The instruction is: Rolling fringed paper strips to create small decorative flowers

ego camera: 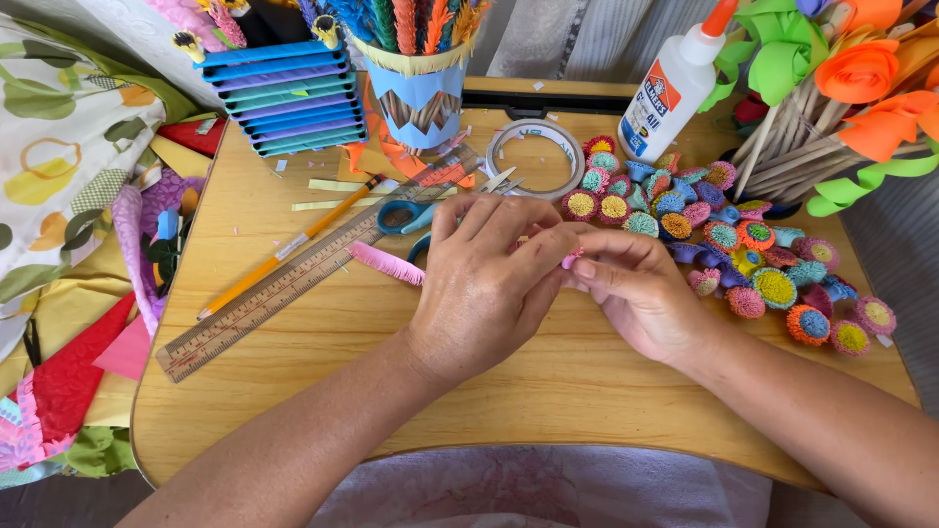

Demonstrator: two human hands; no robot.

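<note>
- Fingers first: my left hand (486, 284) is curled over the work, its fingertips pressed together on the pink fringed paper strip (388, 263), whose loose tail trails out to the left across the pale wooden table (548, 391).
- My right hand (638, 293) meets it from the right, thumb and forefinger pinching the small pink rolled end (571, 258) of that strip — only a sliver of the roll shows between the two hands.
- To do this well, I judge the roll wants even tension: the right pinch firm enough to hold the coil, the left feeding the tail in straight so the edges line up.
- I would keep the fringe side all facing one way, or the finished piece may not match the heap of round, multicoloured fringed paper flowers (729, 249) lying just right of my hands.
- The white glue bottle with an orange cap (675, 83) stands at the far right, well apart.
- The blue-handled scissors (406, 215) and the clear plastic ruler (293, 284) lie to the left, beside the tail — I would not let it snag on them.
</note>
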